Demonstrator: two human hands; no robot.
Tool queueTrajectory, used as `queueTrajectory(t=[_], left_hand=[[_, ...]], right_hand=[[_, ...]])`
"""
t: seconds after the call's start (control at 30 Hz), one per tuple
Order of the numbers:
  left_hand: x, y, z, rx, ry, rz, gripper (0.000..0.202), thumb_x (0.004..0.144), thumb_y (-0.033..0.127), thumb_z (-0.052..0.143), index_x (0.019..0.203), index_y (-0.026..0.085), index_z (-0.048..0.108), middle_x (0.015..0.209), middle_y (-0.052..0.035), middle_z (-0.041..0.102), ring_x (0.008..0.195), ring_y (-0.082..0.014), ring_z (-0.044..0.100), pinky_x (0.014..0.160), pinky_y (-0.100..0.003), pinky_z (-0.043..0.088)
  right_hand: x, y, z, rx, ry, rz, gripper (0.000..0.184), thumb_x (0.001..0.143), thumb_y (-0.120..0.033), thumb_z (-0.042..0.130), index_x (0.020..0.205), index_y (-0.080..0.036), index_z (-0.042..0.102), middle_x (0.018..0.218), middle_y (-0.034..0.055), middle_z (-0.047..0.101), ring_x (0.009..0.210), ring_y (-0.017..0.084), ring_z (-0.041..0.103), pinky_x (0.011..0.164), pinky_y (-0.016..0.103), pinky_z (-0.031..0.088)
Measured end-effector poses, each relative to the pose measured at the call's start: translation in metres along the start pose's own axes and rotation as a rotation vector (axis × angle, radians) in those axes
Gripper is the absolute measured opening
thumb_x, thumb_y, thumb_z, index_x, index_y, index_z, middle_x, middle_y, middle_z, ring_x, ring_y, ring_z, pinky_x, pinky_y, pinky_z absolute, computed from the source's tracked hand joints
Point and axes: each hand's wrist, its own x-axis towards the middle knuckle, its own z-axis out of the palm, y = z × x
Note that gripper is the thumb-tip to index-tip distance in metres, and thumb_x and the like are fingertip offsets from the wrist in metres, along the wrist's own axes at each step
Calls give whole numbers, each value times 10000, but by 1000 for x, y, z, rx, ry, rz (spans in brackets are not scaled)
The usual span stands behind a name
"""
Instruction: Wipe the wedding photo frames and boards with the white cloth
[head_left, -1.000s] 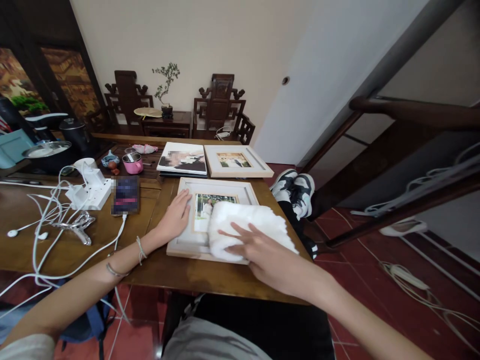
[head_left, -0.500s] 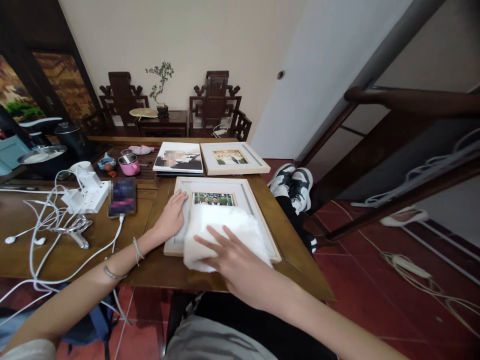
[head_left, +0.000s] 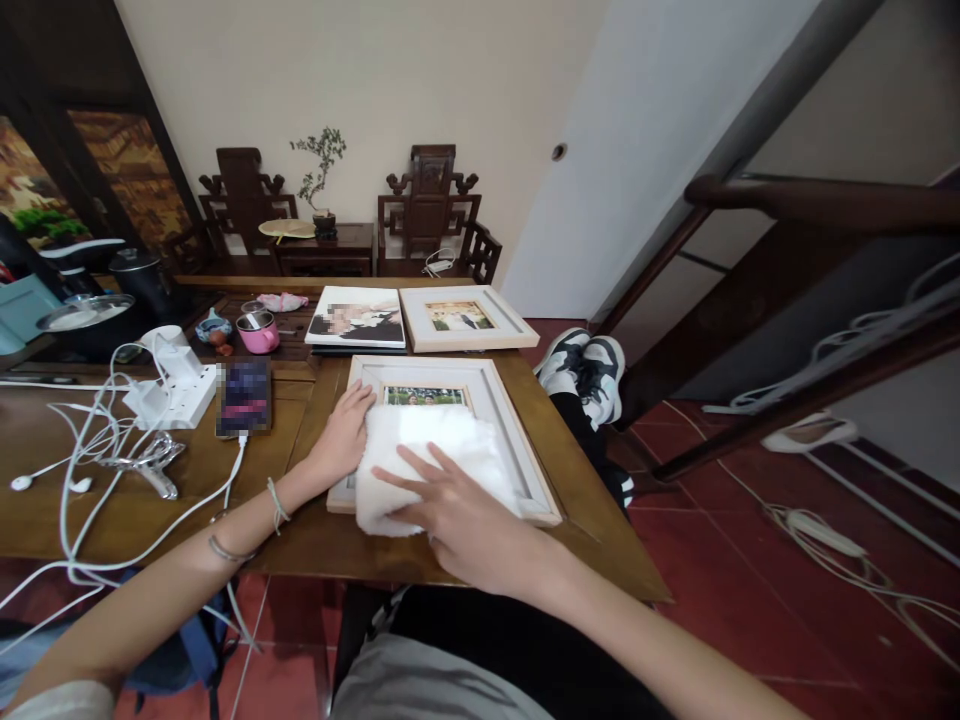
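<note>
A light wooden picture frame (head_left: 527, 430) lies flat on the table before me, with a grey-white border around a small photo (head_left: 424, 396). Over the photo's lower part and the frame's near side is spread a folded, fluffy white cloth (head_left: 420, 440). My right hand (head_left: 457, 510) presses flat on this cloth, its fingers apart; the thumb is hidden. At the frame's left side rests my left hand (head_left: 343, 432), with fingers stretched out along the edge and touching it. The frame's near edge is partly covered by the cloth.
Behind lie another framed photo (head_left: 480, 318) and a white-edged picture (head_left: 355, 316). On the left are a phone (head_left: 246, 396) on a cable, a power strip (head_left: 180, 398), tangled white cables and a pink cup (head_left: 258, 332). Another person's sneakers (head_left: 592, 368) show beyond the table's right edge.
My right hand and the white cloth have slid a little left and away from me across the frame. My left hand and the frame have stayed in place.
</note>
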Motion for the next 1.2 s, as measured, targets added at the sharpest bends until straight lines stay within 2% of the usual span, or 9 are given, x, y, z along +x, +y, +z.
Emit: queueTrajectory(t=[0.13, 0.37, 0.47, 0.57, 0.73, 0.83, 0.93, 1.07, 1.2], left_hand=[[0, 1, -3, 13, -32, 7, 470, 846, 57, 356, 1282, 73, 532, 1414, -172, 488, 1410, -267, 320, 1161, -504, 292], [1, 2, -4, 17, -79, -1, 556, 778, -8, 361, 1305, 65, 525, 1432, -157, 474, 1426, -262, 285, 1176, -491, 266], [1, 3, -5, 30, -103, 3, 597, 747, -28, 363, 1309, 81, 530, 1428, -137, 484, 1432, -262, 269, 1174, -487, 275], [2, 4, -7, 51, -124, -9, 610, 740, -36, 351, 1313, 78, 525, 1437, -137, 472, 1433, -271, 265, 1164, -504, 284], [1, 7, -7, 38, -134, -9, 611, 742, -38, 360, 1319, 85, 522, 1440, -135, 469, 1437, -264, 254, 1169, -497, 276], [0, 9, -6, 45, -117, -41, 605, 753, -33, 359, 1326, 83, 514, 1459, -141, 443, 1439, -268, 249, 1170, -508, 263], [-1, 9, -4, 75, -97, -41, 589, 765, -30, 353, 1329, 56, 504, 1465, -164, 428, 1437, -275, 251, 1170, -508, 258], [-1, 8, -1, 72, -69, -41, 590, 761, -34, 351, 1320, 69, 513, 1450, -160, 450, 1431, -266, 268, 1162, -502, 280], [-2, 8, -2, 46, -84, -51, 601, 763, -30, 348, 1330, 94, 501, 1470, -149, 426, 1437, -258, 256, 1164, -523, 258]], right_hand=[[-3, -3, 2, -18, 15, -4, 675, 652, 20, 421, 1257, -196, 630, 1527, 27, 348, 1441, 313, 159, 1165, 579, 132], [-97, 23, 3, -132, 72, 202, 595, 594, 30, 382, 995, -226, 740, 1492, -16, 394, 1434, 310, 184, 1135, 661, 142], [-115, 44, 2, -159, 132, 244, 571, 622, 16, 361, 957, -256, 736, 1440, -35, 473, 1430, 266, 219, 1145, 644, 144], [-102, 72, -5, -172, 109, 314, 559, 635, 12, 357, 949, -257, 734, 1407, -30, 515, 1426, 258, 230, 1141, 631, 179], [-46, 123, -20, -228, 157, 422, 579, 663, 28, 360, 1032, -229, 726, 1422, -3, 496, 1417, 296, 251, 1115, 659, 201], [-30, 137, -24, -243, 160, 417, 632, 643, 46, 358, 1097, -222, 707, 1439, -11, 470, 1422, 308, 233, 1101, 662, 229], [-42, 125, -20, -223, 128, 373, 634, 626, 44, 361, 1098, -197, 710, 1452, 1, 449, 1428, 322, 201, 1103, 654, 242], [-85, 82, -13, -166, 98, 279, 596, 621, 15, 380, 1017, -245, 742, 1446, -37, 464, 1435, 294, 188, 1135, 603, 236], [-108, 62, -13, -83, 95, 299, 596, 632, -21, 402, 1037, -303, 737, 1444, -47, 472, 1412, 269, 275, 1140, 517, 292]])
